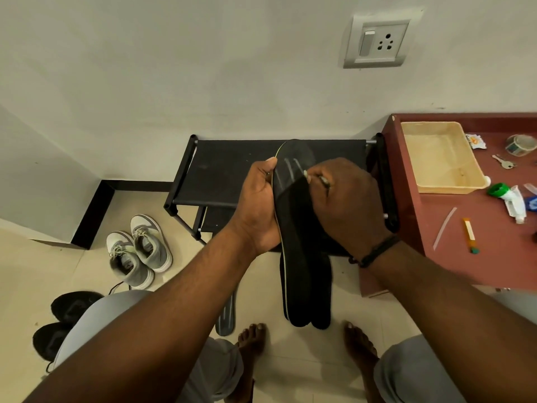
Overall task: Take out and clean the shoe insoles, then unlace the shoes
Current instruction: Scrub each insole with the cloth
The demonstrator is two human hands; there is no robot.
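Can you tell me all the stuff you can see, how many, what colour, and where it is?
insoles: at least two, black, held in both hands
insole: one, grey, on floor
sneakers: two, grey and white, on floor, left
shoes: two, black, on floor, far left
shoe rack: one, black, by wall
table: one, maroon, right
tray: one, cream, on table
keys: small bunch, silver, on table
socket: one, white, on wall
left hand: grips insoles
right hand: holds insoles
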